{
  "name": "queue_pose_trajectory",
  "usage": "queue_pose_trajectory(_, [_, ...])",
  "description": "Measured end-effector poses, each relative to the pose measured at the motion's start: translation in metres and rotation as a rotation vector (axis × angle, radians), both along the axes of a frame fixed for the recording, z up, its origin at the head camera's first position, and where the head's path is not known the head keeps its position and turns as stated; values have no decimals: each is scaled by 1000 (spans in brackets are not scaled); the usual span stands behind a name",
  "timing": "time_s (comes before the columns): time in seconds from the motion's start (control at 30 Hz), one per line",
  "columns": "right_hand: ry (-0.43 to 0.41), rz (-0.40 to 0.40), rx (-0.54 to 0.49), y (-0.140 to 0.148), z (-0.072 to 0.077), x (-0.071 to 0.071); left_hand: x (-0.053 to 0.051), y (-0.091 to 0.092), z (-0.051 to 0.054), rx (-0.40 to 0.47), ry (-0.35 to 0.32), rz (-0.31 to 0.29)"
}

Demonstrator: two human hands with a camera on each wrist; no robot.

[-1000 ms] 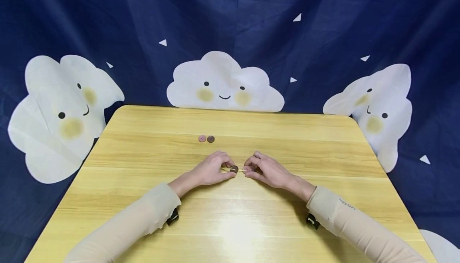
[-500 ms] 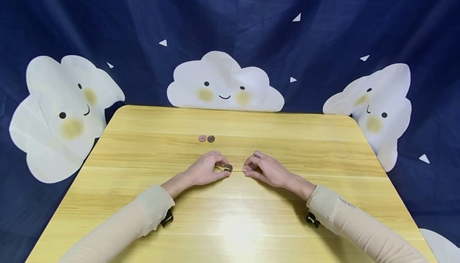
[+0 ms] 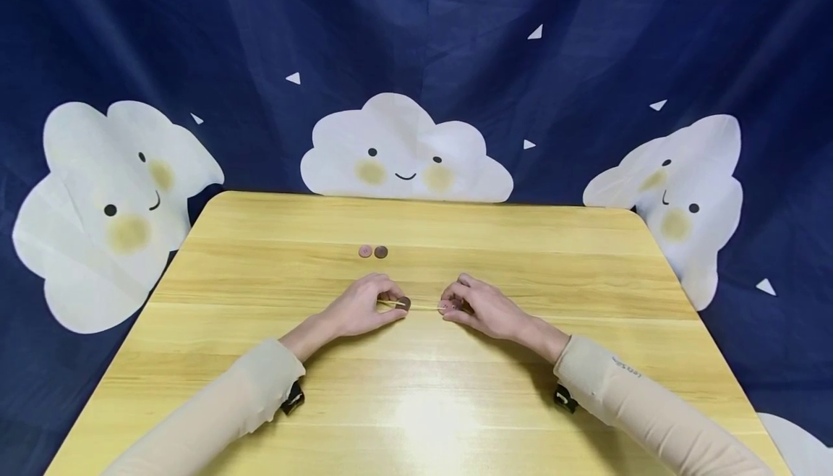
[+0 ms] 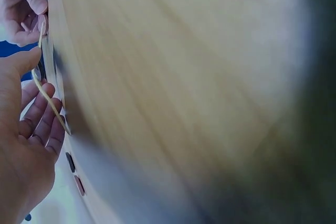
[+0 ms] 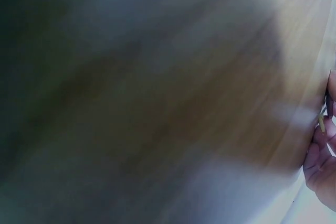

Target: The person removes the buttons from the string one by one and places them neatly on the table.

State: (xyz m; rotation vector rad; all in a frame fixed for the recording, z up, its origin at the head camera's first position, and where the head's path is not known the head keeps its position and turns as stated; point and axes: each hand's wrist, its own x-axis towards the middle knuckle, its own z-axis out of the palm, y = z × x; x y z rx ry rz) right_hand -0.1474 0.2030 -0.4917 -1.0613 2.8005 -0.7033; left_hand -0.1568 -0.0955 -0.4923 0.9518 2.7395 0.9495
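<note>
Between thumb and fingers my left hand (image 3: 359, 307) pinches a dark brown button (image 3: 403, 304). A thin yellowish cord (image 3: 424, 308) passes through it, and a loose tail of that cord (image 4: 50, 100) trails over the left fingers in the left wrist view. My right hand (image 3: 489, 308) holds a pink button (image 3: 445, 306) threaded on the same cord, with what seems another button partly hidden under the fingers. The cord spans the gap between the two hands, just above the table.
Farther back on the wooden table (image 3: 520, 244) lie a loose pink button (image 3: 366, 251) and a dark brown button (image 3: 381, 252), side by side. A dark blue cloth with white clouds (image 3: 406, 147) hangs behind the table's far edge.
My left hand has moved left with the dark brown button, away from the right hand. The stretch of cord between the buttons has grown longer. My right hand has stayed in place.
</note>
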Motion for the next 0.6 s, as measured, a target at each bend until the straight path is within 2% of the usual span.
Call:
queue_pose_trajectory(0.13, [16, 7, -7, 0, 1, -1, -1, -3, 0, -3, 26, 0])
queue_pose_trajectory(0.3, [51, 28, -27, 0, 0, -1, -2, -7, -1, 11, 20, 11])
queue_pose_trajectory(0.6, [22, 13, -11, -2, 3, 1, -3, -15, -3, 23, 20, 27])
